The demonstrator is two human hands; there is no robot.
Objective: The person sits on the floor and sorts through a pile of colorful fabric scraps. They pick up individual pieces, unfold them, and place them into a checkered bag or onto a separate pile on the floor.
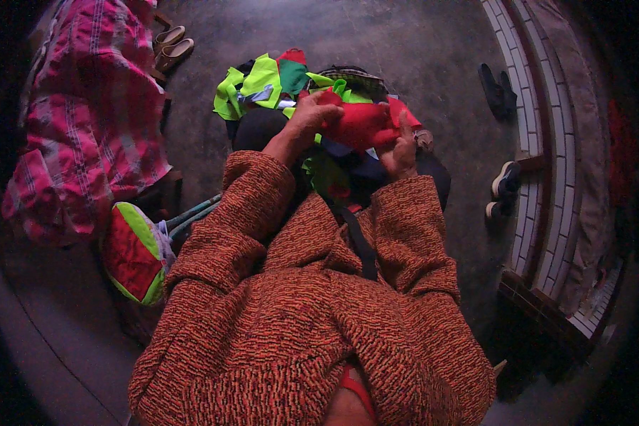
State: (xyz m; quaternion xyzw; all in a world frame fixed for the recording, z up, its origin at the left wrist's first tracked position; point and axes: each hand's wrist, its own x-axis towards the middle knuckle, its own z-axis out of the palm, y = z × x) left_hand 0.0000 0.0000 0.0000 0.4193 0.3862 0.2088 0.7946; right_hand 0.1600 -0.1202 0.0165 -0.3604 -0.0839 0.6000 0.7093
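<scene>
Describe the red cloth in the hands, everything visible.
The red cloth is a plain, soft-looking piece of fabric, creased and bunched, held up over a heap of green and red scraps. The left hand grips its left edge from above; the right hand pinches its right side. Its lower edge is hidden.

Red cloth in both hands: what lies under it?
Under the red cloth, held by the left hand and right hand, lies a heap of lime-green and dark-green scraps on something dark. What the heap rests on is covered.
</scene>
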